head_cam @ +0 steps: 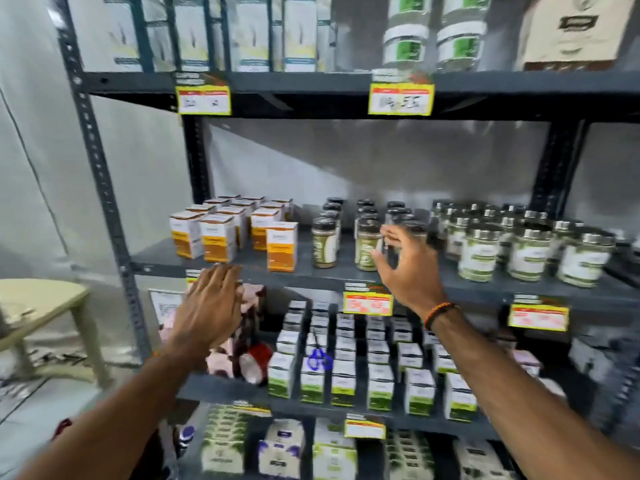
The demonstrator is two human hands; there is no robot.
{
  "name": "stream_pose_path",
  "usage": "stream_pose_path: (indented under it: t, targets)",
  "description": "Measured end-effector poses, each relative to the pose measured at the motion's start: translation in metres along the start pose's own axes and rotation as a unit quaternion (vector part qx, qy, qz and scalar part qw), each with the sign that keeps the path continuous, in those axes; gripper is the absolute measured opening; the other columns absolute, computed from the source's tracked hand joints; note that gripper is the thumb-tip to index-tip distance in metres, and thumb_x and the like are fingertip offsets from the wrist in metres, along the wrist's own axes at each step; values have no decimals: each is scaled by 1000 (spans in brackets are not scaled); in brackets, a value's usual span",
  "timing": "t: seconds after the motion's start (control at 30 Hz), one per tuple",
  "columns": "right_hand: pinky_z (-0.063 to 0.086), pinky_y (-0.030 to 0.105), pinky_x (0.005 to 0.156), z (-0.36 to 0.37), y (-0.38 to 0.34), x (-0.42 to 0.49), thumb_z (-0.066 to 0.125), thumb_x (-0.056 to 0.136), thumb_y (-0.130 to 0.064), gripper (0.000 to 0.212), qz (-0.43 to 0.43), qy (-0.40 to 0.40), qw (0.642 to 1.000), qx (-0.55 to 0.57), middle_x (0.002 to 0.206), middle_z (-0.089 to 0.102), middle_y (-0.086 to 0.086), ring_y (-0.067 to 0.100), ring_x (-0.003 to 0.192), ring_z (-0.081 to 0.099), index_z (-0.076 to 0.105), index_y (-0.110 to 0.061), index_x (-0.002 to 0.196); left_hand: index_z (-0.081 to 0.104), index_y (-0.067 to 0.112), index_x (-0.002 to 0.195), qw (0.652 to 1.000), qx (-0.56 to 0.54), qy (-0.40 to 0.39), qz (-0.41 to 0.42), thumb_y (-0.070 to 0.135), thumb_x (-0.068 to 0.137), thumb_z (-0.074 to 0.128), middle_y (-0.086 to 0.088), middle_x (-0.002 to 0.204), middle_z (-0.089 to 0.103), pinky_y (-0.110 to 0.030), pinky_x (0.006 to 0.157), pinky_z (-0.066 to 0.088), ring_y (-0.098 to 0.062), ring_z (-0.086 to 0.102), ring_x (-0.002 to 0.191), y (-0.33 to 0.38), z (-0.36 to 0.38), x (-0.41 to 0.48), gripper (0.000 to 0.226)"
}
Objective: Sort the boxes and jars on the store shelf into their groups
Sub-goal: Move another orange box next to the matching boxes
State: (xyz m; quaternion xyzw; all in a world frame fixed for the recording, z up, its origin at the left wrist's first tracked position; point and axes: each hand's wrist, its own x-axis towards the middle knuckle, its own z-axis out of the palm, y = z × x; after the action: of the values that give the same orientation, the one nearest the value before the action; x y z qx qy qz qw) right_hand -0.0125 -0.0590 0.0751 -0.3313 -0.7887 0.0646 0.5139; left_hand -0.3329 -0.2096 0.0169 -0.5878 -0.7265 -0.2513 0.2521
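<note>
On the middle shelf [242, 268] stand orange-and-white boxes [218, 242] at the left, with one orange-and-white box [282, 245] apart from them toward the centre. Black-lidded jars [325, 242] stand in rows at the centre. Larger silver-lidded jars [526, 252] fill the right. My right hand [407, 268] is raised with spread fingers around the front of a black-lidded jar [394, 249]; whether it grips is unclear. My left hand [213, 303] hovers flat, fingers apart, below the shelf's front edge, holding nothing.
Green-and-white boxes [346, 382] line the shelf below, with blue-handled scissors [320, 358] lying on them and pink-and-brown packets [242, 355] at their left. Yellow price tags [367, 303] hang on shelf edges. Tall boxes [242, 32] and jars fill the top shelf. A pale plastic table [45, 303] stands left.
</note>
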Motion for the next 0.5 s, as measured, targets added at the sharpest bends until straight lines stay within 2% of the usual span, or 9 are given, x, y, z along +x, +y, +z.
stream_pose_path:
  t: [0.17,0.3,0.43,0.5]
  targets:
    - [39,27,108,98,-74,29,74,90,-31,55,8,11,1000,-25,137,64,6,22,125,59,57,-13,140,51,3,131,999,15,-2,-34,28,90,45,-19,127,59,-53,98,45,-40,51,118,-125,-15,23,48]
    - [22,19,111,147,-99,42,75,90,-29,62,46,10,997,-65,148,54,9,24,137,47,52,-10,144,52,1,129,998,-8,-52,-40,28,89,43,-20,126,60,-52,89,52,-41,55,117,-184,-6,41,49]
    - [20,22,113,177,-108,51,74,91,-30,69,74,-9,992,-103,160,40,10,26,145,40,45,-10,150,50,1,129,995,-13,-94,-20,27,90,55,-21,128,58,-53,88,51,-43,56,117,-209,14,51,47]
    - [26,28,114,184,-109,53,72,92,-35,74,88,-30,987,-131,165,29,6,26,146,38,40,-13,154,50,-3,129,994,-7,-106,1,28,88,61,-25,128,58,-55,91,51,-46,57,116,-217,24,53,52]
